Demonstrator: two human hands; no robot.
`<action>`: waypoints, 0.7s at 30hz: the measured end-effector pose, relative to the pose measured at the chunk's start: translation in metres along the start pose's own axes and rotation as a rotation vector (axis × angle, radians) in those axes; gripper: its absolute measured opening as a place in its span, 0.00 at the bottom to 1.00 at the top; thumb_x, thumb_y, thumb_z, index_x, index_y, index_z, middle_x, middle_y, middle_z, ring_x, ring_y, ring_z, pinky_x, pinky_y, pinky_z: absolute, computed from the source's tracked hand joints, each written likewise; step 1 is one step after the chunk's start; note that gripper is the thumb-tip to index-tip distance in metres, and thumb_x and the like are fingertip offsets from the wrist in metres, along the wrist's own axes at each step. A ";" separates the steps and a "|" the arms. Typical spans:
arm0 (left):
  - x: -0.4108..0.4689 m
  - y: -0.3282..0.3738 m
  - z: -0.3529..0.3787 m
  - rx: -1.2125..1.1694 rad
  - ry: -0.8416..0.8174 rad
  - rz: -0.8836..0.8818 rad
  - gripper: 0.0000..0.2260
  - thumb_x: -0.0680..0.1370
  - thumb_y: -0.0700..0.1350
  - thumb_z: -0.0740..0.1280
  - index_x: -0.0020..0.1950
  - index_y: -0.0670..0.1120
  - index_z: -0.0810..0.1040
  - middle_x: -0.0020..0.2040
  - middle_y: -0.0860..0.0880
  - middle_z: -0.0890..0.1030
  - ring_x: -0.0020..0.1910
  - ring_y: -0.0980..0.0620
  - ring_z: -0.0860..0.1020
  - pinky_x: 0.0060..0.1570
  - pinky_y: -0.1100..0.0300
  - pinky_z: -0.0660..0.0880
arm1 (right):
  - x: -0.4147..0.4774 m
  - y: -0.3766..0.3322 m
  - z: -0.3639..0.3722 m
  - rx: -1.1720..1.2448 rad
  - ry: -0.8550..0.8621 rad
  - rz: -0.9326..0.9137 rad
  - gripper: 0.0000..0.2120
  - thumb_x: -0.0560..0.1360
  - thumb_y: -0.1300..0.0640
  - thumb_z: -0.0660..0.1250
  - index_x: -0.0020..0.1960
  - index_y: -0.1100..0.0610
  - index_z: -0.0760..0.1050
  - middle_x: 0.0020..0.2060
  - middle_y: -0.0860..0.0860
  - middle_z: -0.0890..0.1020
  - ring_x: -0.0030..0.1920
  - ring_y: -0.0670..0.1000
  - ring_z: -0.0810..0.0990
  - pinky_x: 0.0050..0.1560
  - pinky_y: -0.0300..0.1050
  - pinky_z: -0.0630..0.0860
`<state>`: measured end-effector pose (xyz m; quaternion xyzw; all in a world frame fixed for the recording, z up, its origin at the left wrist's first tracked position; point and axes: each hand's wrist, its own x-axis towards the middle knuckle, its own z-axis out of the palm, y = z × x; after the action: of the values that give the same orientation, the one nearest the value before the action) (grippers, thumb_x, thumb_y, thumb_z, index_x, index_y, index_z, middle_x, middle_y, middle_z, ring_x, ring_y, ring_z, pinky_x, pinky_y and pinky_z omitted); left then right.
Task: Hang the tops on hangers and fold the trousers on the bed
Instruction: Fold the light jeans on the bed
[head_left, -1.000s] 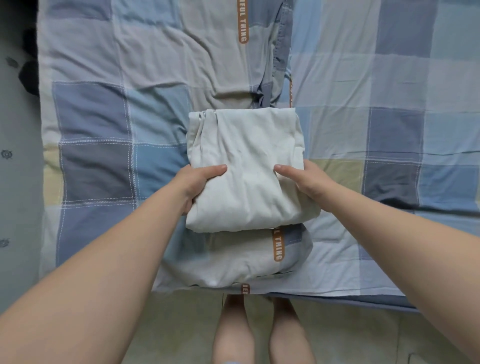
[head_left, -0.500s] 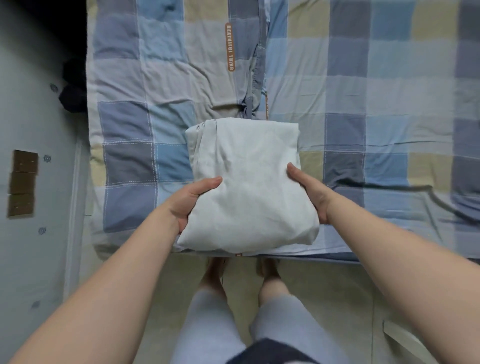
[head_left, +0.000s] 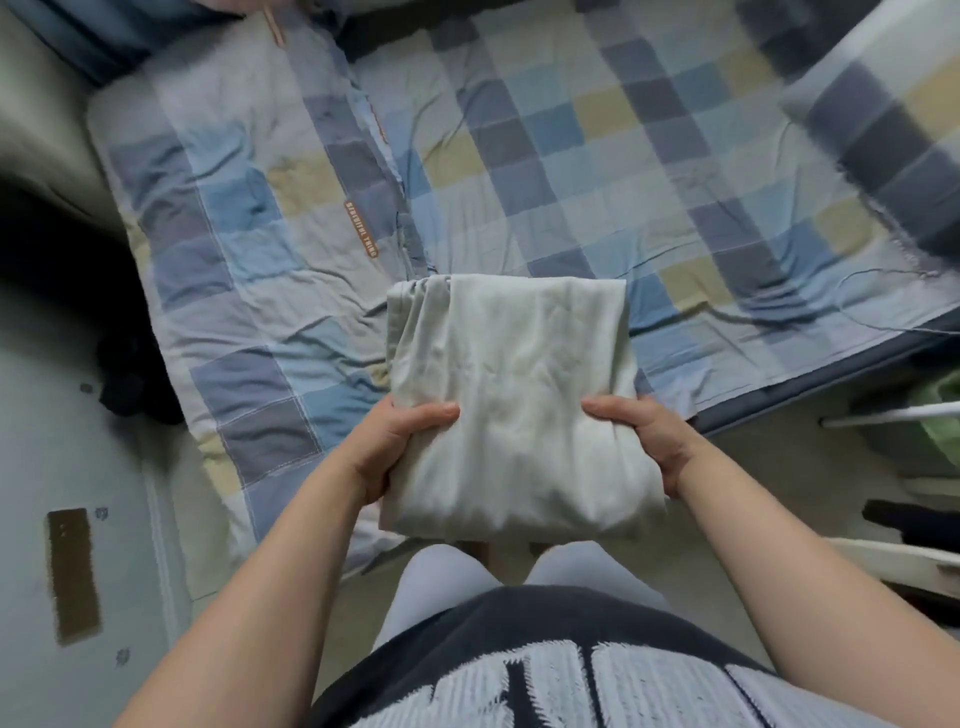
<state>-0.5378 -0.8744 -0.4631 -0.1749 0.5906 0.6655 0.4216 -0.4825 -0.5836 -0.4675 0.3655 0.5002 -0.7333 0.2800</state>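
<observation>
The folded pale grey-green trousers (head_left: 511, 395) form a thick rectangular bundle held in the air over the near edge of the bed (head_left: 571, 171). My left hand (head_left: 400, 441) grips the bundle's left side, thumb on top and fingers underneath. My right hand (head_left: 644, 439) grips its right side the same way. The bundle's near end hangs over my knees, past the bed's edge.
The bed carries a blue, grey and yellow checked cover. A checked pillow or duvet (head_left: 883, 119) lies at the far right. A white rail (head_left: 893, 415) and green cloth (head_left: 943, 431) stand at the right. A dark item (head_left: 130, 374) lies on the floor at the left.
Both hands lifted the folded trousers off the bed and drew them toward me. The view pulled back, showing more of the bed and my body.
</observation>
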 end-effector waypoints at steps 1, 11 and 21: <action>-0.001 0.006 0.008 0.039 -0.018 0.021 0.23 0.70 0.45 0.77 0.64 0.44 0.80 0.56 0.43 0.86 0.53 0.42 0.85 0.49 0.51 0.81 | -0.014 0.003 -0.004 0.029 0.047 -0.061 0.42 0.57 0.57 0.83 0.69 0.60 0.73 0.56 0.61 0.84 0.55 0.63 0.84 0.52 0.58 0.81; -0.011 0.034 0.155 0.347 -0.131 0.284 0.21 0.69 0.50 0.80 0.60 0.49 0.81 0.51 0.48 0.87 0.50 0.46 0.86 0.51 0.49 0.82 | -0.155 0.033 -0.075 0.371 0.386 -0.451 0.18 0.73 0.68 0.70 0.62 0.65 0.76 0.44 0.57 0.87 0.41 0.56 0.87 0.39 0.49 0.84; -0.056 -0.035 0.402 0.551 -0.368 0.399 0.30 0.61 0.57 0.81 0.61 0.52 0.82 0.52 0.53 0.87 0.52 0.51 0.85 0.54 0.49 0.81 | -0.313 0.133 -0.246 0.544 0.672 -0.681 0.19 0.71 0.64 0.72 0.62 0.57 0.77 0.50 0.55 0.87 0.48 0.57 0.87 0.44 0.49 0.82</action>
<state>-0.3710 -0.5209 -0.3475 0.1858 0.6841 0.5711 0.4139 -0.1358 -0.3842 -0.3395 0.4560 0.4446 -0.7283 -0.2528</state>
